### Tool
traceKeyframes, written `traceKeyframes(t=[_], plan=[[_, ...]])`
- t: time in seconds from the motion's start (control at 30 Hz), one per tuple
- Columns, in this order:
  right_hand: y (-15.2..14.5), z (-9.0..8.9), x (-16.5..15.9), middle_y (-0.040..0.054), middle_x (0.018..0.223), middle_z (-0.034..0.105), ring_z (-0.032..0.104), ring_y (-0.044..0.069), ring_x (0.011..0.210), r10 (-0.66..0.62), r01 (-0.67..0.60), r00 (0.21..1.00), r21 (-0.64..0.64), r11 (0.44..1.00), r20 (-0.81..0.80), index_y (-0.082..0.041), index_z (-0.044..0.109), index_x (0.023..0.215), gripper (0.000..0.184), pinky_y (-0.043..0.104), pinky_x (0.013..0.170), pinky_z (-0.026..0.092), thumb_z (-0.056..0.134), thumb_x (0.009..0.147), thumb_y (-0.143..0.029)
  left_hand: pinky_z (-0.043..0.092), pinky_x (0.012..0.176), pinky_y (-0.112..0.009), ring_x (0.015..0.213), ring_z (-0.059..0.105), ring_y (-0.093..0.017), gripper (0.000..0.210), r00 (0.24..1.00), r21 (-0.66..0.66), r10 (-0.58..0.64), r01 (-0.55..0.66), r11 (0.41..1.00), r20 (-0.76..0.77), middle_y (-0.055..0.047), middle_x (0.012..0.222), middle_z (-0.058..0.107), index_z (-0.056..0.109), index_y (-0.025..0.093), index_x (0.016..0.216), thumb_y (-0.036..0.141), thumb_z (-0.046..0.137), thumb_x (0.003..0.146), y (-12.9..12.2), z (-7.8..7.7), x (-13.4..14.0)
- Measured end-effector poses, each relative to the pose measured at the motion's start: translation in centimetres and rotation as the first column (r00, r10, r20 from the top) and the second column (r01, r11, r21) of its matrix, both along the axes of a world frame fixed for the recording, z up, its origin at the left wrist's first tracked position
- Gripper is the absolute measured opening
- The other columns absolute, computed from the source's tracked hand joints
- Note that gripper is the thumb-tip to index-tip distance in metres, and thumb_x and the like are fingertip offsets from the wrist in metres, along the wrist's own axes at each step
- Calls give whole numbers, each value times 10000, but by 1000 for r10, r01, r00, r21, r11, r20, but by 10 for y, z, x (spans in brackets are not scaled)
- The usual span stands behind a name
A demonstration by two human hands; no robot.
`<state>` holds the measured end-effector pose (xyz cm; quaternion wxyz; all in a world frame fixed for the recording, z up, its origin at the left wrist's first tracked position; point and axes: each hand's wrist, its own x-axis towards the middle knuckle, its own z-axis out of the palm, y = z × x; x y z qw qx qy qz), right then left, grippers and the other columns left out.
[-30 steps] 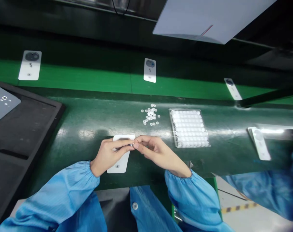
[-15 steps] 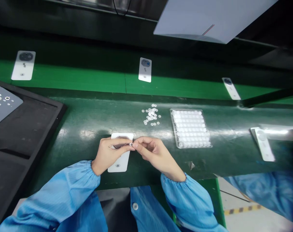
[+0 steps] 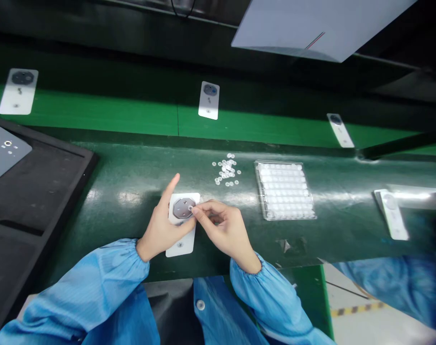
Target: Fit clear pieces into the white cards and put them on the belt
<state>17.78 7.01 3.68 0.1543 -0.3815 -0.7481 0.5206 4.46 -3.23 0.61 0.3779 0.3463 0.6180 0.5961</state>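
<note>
Both hands on white plate (image 3: 182,224) (left forefinger lifted).

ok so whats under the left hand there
A white phone back cover lies flat on the green bench; its dark round camera ring shows. The left hand hides its left edge, the right hand pinches at the ring.

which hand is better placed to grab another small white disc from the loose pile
Right. The right hand lies nearer the pile of small white discs, its fingertips at the white rectangular plate's round grey module. The left hand steadies that plate.
</note>
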Motion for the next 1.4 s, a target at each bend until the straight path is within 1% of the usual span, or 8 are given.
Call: traceKeyframes(t=[0.3, 0.5, 0.7, 1.0, 1.1, 1.2, 1.33, 1.4], plan=[[-3, 1, -1, 62, 726, 715, 607, 169, 593, -32, 32, 999, 4, 999, 16, -178, 733, 798, 352, 289, 517, 455, 683, 908, -509, 614, 820, -342, 794, 707, -197, 1022, 993, 40, -47, 43, 998, 104, -48, 960, 729, 41, 254, 1661, 241, 695, 877, -3, 0, -1], [12, 1, -4, 16, 682, 669, 604, 152, 599, -83, 82, 997, -110, 991, -5, -197, 649, 772, 408, 253, 503, 460, 875, 707, -531, 597, 703, -267, 745, 698, -170, 960, 959, 27, -44, 38, 999, 281, -51, 938, 747, 163, 208, 1649, 317, 724, 878, -3, 6, -5], [19, -18, -1, 61, 722, 723, 639, 146, 591, 62, -156, 980, -539, 827, -188, -161, 725, 849, 562, 271, 569, 553, 684, 820, -721, 499, 536, -187, 582, 600, -96, 869, 895, -86, 40, -2, 996, 444, 28, 750, 682, 447, 177, 1536, 357, 838, 781, 7, -1, -12], [-23, -32, 18, 62, 648, 709, 561, 134, 474, 405, -380, 913, -441, 813, -41, -138, 709, 913, 514, 253, 473, 482, 610, 919, -643, 581, 681, -313, 792, 764, -256, 830, 664, -49, 113, -114, 992, 739, -68, 877, 753, 605, 148, 1328, 363, 944, 602, 9, 1, -17], [-18, -33, 2, 62, 605, 698, 504, 118, 416, 405, -389, 913, -392, 833, -45, -131, 684, 975, 552, 247, 441, 434, 572, 928, -669, 589, 793, -360, 927, 763, -280, 870, 734, -23, 164, -198, 980, 660, -113, 1029, 760, 517, 175, 1422, 331, 920, 667, 8, 7, -36], [1, -19, -51, 49, 563, 671, 479, 109, 400, 357, -385, 923, -336, 860, -142, -140, 671, 933, 524, 236, 419, 389, 615, 910, -661, 523, 1027, -422, 1247, 647, -294, 956, 860, 12, 254, -289, 957, 443, -179, 1366, 648, 313, 215, 1560, 281, 850, 772, -1, 27, -60], [27, 11, -156, 29, 562, 632, 488, 104, 422, 187, -339, 896, -346, 875, -404, -151, 669, 852, 500, 216, 391, 363, 714, 842, -649, 316, 1228, -485, 1490, 406, -276, 899, 952, 75, 305, -307, 949, 36, -165, 1581, 442, 209, 261, 1591, 284, 742, 868, -24, 59, -91], [34, 18, -195, 37, 606, 638, 540, 121, 475, 206, -387, 858, -329, 861, -470, -154, 670, 868, 503, 220, 419, 418, 688, 862, -657, 293, 1233, -523, 1512, 366, -292, 839, 904, 43, 330, -331, 943, -272, -170, 1594, 417, 211, 255, 1590, 318, 687, 903, -31, 70, -107]])
